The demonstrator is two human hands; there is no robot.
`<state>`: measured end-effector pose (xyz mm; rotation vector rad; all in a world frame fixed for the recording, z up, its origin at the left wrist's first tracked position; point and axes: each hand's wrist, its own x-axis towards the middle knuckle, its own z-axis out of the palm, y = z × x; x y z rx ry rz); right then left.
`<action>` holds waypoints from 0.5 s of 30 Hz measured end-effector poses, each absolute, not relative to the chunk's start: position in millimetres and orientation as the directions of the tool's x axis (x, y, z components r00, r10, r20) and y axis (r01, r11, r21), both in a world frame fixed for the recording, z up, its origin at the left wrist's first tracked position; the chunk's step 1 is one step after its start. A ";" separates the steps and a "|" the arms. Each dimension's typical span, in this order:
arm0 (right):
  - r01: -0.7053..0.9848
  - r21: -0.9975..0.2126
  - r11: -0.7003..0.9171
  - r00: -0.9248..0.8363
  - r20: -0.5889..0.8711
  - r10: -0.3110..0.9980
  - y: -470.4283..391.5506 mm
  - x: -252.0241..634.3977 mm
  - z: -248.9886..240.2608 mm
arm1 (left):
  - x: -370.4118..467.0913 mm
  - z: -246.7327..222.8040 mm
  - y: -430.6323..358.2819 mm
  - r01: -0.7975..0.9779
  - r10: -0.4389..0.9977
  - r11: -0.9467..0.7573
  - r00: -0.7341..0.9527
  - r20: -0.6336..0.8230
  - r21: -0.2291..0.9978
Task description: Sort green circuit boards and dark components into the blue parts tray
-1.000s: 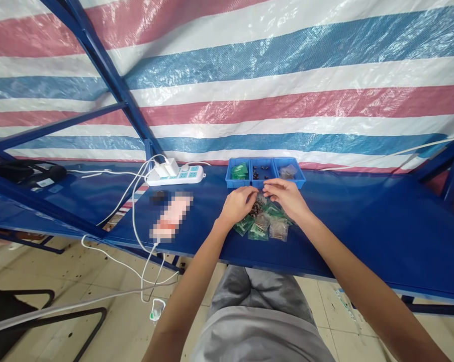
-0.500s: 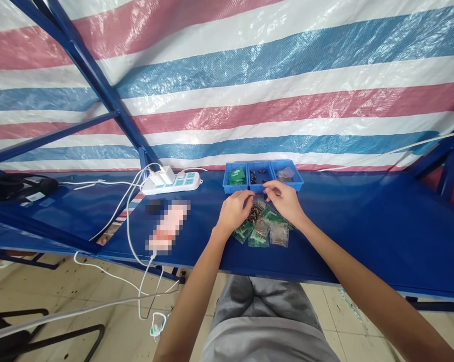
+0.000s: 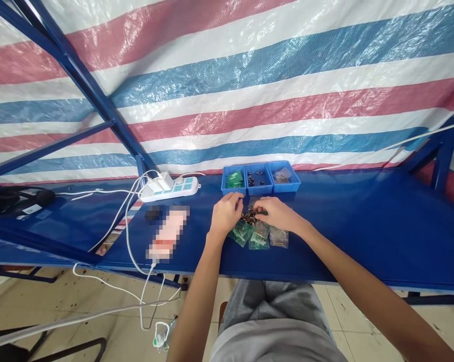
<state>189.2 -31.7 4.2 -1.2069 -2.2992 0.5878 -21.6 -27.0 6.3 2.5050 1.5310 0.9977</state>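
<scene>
A loose pile of small dark metallic parts [image 3: 250,216] lies on the blue table in front of me. At its left edge is my left hand [image 3: 227,213], fingers bent and closed together; whatever they hold is hidden. From the right, my right hand [image 3: 275,212] reaches into the pile with thumb and fingertips pinched at the small parts. Below the hands lie green packets [image 3: 241,233] and clear plastic bags [image 3: 279,238] with small pieces inside; my right hand partly covers others.
Behind the pile stand three joined blue bins: one with green packets [image 3: 235,178], one with a few dark parts [image 3: 251,179], one with clear bags [image 3: 283,175]. Left are a white power strip [image 3: 174,188], cables and a blurred pink phone-like item [image 3: 169,234]. Striped sheeting [image 3: 272,95] hangs behind.
My right hand has come down from near the bins' front edge to the pile, its fingertips now among the parts. My left hand has shifted slightly left and down.
</scene>
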 end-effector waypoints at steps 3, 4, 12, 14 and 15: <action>0.651 -0.563 0.510 -0.487 0.207 0.849 -31.3 186.8 1.7 | -21.6 6.9 -26.6 0.800 0.822 -0.499 0.316 0.475 0.332; 0.651 -0.564 0.508 -0.486 0.205 0.850 -31.2 185.7 1.2 | -20.8 7.0 -26.6 0.802 0.823 -0.500 0.323 0.467 0.327; 0.667 -0.521 0.532 -0.497 0.221 0.839 -34.7 178.5 2.7 | -15.2 8.1 -27.3 0.811 0.827 -0.499 0.340 0.447 0.304; 0.690 -0.515 0.509 -0.480 0.201 0.854 -35.5 177.0 3.2 | -14.5 8.1 -28.0 0.819 0.834 -0.492 0.346 0.430 0.295; 0.706 -0.508 0.493 -0.469 0.187 0.863 -35.9 176.4 3.3 | -14.2 8.1 -28.3 0.823 0.838 -0.489 0.349 0.420 0.291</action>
